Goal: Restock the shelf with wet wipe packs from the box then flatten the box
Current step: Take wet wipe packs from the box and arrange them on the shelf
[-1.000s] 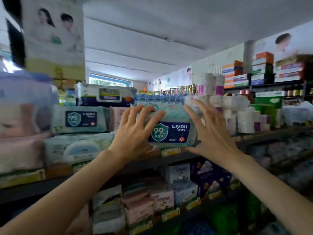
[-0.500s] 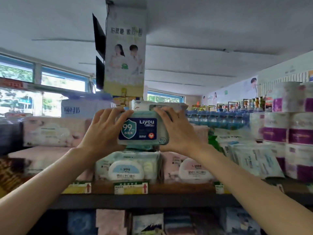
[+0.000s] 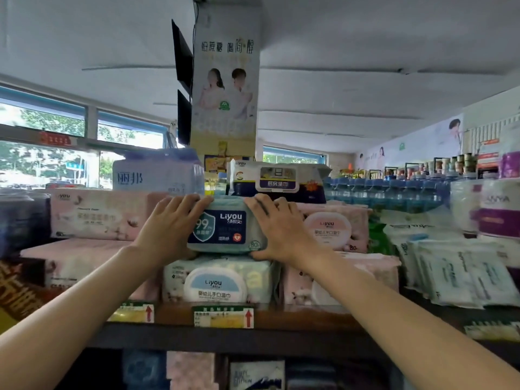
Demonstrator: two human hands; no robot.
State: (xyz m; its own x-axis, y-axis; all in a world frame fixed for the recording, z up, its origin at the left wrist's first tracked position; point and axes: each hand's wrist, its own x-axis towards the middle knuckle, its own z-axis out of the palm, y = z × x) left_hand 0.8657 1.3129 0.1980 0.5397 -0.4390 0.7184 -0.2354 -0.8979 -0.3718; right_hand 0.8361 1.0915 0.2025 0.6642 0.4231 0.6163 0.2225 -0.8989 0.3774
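The pack (image 3: 225,230) lies long-axis sideways atop the lidded pack (image 3: 218,282). Left hand (image 3: 166,229) and right hand (image 3: 277,226) clasp its ends, equally near.

Hanging poster (image 3: 226,88) (two figures), bottled water (image 3: 388,192), toilet-paper rolls (image 3: 495,209), windows (image 3: 50,153)

Shelf (image 3: 281,319) under stacked wipe packs (image 3: 222,280)
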